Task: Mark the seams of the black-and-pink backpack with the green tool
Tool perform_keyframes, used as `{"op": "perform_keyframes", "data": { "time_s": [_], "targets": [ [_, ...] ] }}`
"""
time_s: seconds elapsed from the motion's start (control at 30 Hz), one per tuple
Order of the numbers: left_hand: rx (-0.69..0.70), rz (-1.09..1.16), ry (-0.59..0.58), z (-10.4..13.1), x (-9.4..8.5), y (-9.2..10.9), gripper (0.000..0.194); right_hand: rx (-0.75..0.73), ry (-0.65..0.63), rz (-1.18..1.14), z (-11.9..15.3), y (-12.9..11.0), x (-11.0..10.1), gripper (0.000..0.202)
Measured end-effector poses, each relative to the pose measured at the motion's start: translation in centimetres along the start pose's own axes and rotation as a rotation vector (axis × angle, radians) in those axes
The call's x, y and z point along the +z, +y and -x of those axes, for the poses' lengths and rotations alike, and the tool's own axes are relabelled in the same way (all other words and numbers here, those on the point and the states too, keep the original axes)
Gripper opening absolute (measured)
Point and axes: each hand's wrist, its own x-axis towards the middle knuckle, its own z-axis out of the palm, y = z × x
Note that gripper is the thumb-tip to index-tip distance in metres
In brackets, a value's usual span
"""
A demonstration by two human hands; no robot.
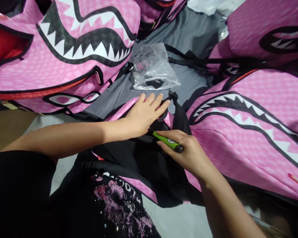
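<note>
My left hand point(142, 115) lies flat with its fingers spread on a pink and black bag point(149, 162) in front of me. My right hand point(182, 148) is closed round a green-handled tool point(167, 141) with a black end cap. The tool's dark tip meets the black fabric right beside my left palm, and its working end is hard to make out. A knotted black strap point(180, 115) stands up just right of my left fingers. Beyond my fingertips lies a clear plastic bag point(155, 67) with something dark inside.
A large pink bag point(81, 36) with a toothed mouth print is at the upper left. Another pink bag point(250, 132) lies on the right, and a third point(265, 33) behind it. Grey fabric point(188, 29) covers the surface between them, crossed by black straps point(196, 61).
</note>
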Motion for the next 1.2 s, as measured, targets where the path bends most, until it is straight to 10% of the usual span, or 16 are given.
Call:
{"op": "perform_keyframes", "data": {
  "time_s": [0.6,1.2],
  "targets": [
    [-0.001,0.000,0.064,0.1,0.7,-0.1,0.078,0.141,0.241,0.149,0.1,-2.4,3.1,0.020],
    [-0.015,-0.029,0.034,0.2,0.6,-0.3,0.071,0.288,0.211,0.092,-0.3,-3.4,3.0,0.023]
  ]
}}
